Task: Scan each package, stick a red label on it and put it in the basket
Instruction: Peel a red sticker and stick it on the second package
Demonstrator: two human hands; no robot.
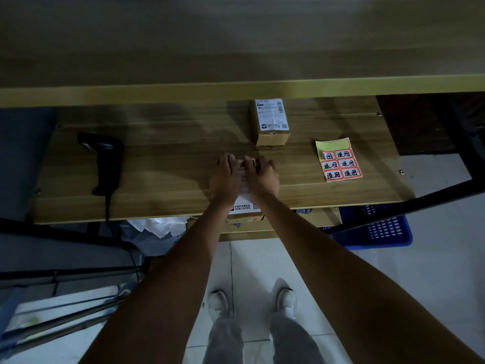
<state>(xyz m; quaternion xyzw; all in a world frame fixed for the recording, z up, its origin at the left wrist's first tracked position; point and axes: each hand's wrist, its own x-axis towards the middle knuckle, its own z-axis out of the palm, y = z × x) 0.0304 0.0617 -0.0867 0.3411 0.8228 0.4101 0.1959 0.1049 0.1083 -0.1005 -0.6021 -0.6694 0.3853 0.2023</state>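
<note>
Wooden table (168, 158), package (245, 203) under both hands — left hand (226, 177), right hand (262, 177) pressing flat, unclenched

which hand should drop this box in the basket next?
Right, probably. The blue basket sits under the table's right end, on the right hand's side. Both hands are pressing the label onto the box; the left hand would have to cross over.

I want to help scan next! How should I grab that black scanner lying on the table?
Grab the scanner by its long handle, the part nearer you, coming down from above. It lies flat with the head pointing away and the cord trailing off the near edge of the table, so wrap your fingers round the handle.
</note>
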